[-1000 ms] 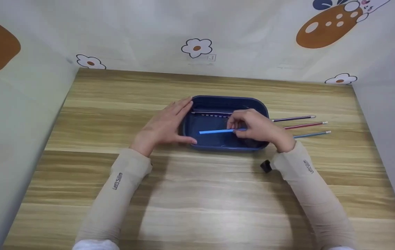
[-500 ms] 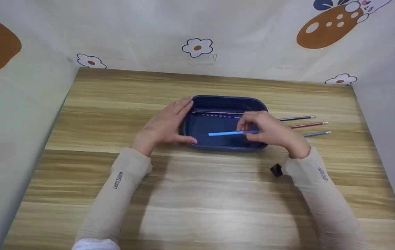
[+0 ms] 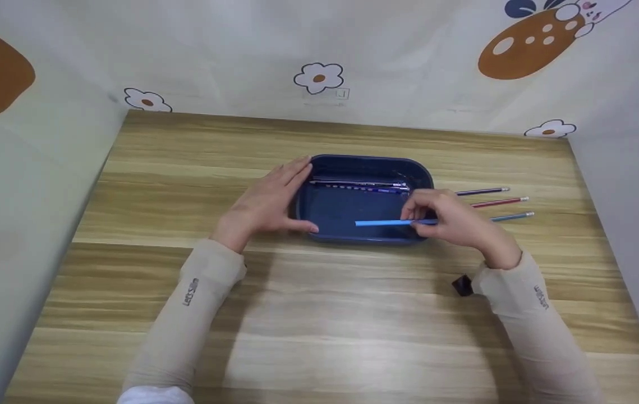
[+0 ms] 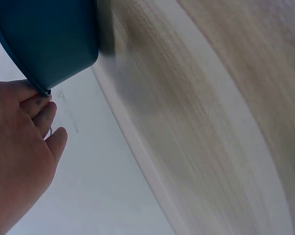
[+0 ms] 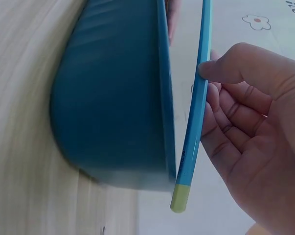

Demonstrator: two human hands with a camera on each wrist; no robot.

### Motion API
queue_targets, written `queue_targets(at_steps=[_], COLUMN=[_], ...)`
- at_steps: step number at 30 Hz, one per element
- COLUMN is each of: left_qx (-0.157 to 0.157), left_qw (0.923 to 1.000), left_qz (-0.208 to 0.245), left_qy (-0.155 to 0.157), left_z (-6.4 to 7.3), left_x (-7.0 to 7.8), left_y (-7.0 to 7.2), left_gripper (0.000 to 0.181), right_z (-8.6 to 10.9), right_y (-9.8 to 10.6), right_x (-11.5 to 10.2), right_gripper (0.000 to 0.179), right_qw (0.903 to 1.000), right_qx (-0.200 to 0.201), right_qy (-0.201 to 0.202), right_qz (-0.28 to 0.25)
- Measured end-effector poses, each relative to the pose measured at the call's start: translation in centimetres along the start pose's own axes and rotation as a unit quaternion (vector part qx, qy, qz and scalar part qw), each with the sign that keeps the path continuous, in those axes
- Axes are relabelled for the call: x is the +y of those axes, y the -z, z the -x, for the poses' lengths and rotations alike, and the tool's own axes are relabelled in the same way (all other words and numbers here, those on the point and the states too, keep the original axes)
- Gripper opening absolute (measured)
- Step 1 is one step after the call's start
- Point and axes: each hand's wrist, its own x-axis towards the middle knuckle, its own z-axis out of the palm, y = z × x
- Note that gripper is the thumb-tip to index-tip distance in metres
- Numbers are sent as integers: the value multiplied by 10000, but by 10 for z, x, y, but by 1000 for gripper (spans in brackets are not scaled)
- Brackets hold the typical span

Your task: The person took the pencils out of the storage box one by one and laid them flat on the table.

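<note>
My left hand [image 3: 263, 202] rests against the left end of the dark blue plastic box [image 3: 364, 240], its fingers straight at the back corner and its thumb on the front rim. The left wrist view shows those fingertips touching the rim of the box [image 4: 64, 39]. My right hand [image 3: 454, 221] pinches a blue pencil [image 3: 381, 223] between thumb and fingers, over the front right part of the box. In the right wrist view the pencil [image 5: 198, 107] has a yellow-green end and stands beside the rim. Inside the box, slim pencils [image 3: 353, 185] lie along the back wall.
To the right of the box lie a dark blue pencil [image 3: 485, 191], a red pencil [image 3: 501, 202] and a teal pencil [image 3: 513, 216], partly hidden by my hand. The wooden table [image 3: 319, 314] meets a printed back wall [image 3: 229, 62].
My right hand has moved to the right and slightly toward me with the blue pencil, uncovering the right ends of the pencils in the box. The left hand and box have stayed put.
</note>
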Motion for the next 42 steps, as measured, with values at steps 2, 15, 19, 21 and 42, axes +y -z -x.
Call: queue_targets(at_steps=[2, 15, 19, 21, 42], left_qx=[20, 37, 18, 14, 83], left_qw=[10000, 10000, 10000, 10000, 10000], left_qz=[4, -12, -15, -20, -1], left_qy=[-18, 29, 41, 44, -55], left_z=[0, 2, 1, 1, 0], left_x=[0, 0, 0, 0, 0], left_y=[0, 1, 1, 1, 0], left_gripper=[126, 124, 125, 125, 125], right_z=[4, 34, 43, 47, 98], right_y=[0, 1, 1, 2, 10], right_x=[2, 14, 16, 17, 38], right_gripper=[18, 24, 26, 27, 29], right_qw=[10000, 9992, 9990, 9990, 9965], right_qx=[54, 405, 452, 457, 616], right_qy=[16, 41, 15, -14, -570], right_qz=[4, 23, 21, 20, -43])
